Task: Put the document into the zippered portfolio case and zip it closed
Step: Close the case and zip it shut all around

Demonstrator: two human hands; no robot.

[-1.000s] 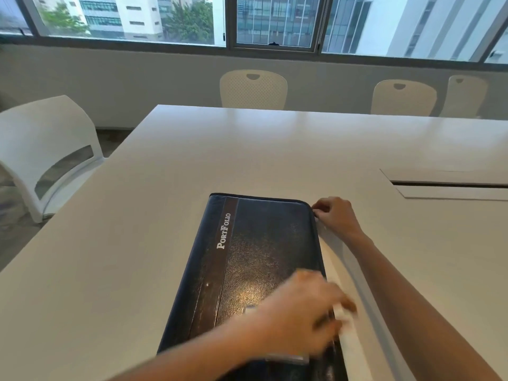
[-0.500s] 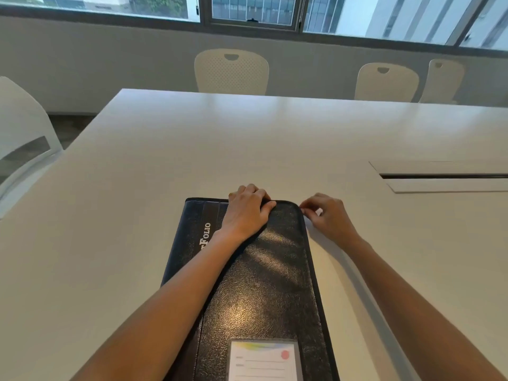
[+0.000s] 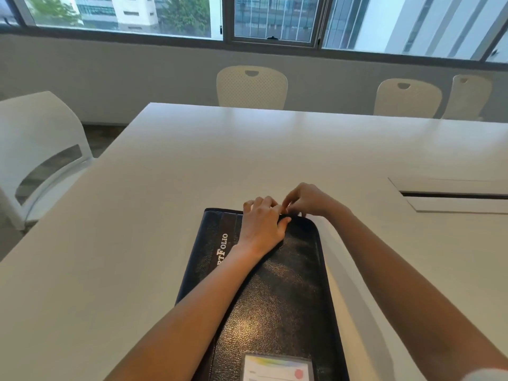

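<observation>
I see the black portfolio case (image 3: 272, 292) lying flat and closed on the white table (image 3: 137, 243). My left hand (image 3: 264, 224) presses palm-down on its far end, fingers together. My right hand (image 3: 305, 200) pinches at the far edge, presumably the zipper pull, which is hidden.

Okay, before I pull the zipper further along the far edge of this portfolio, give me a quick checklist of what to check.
1. Portfolio case flat on the table: ok.
2. Left hand pressing the cover down near the far edge: ok.
3. Right hand pinching at the far edge: ok; the zipper pull itself: cannot tell.
4. Document fully inside, clear of the teeth: cannot tell.
5. Table space around the case: ok.
</observation>
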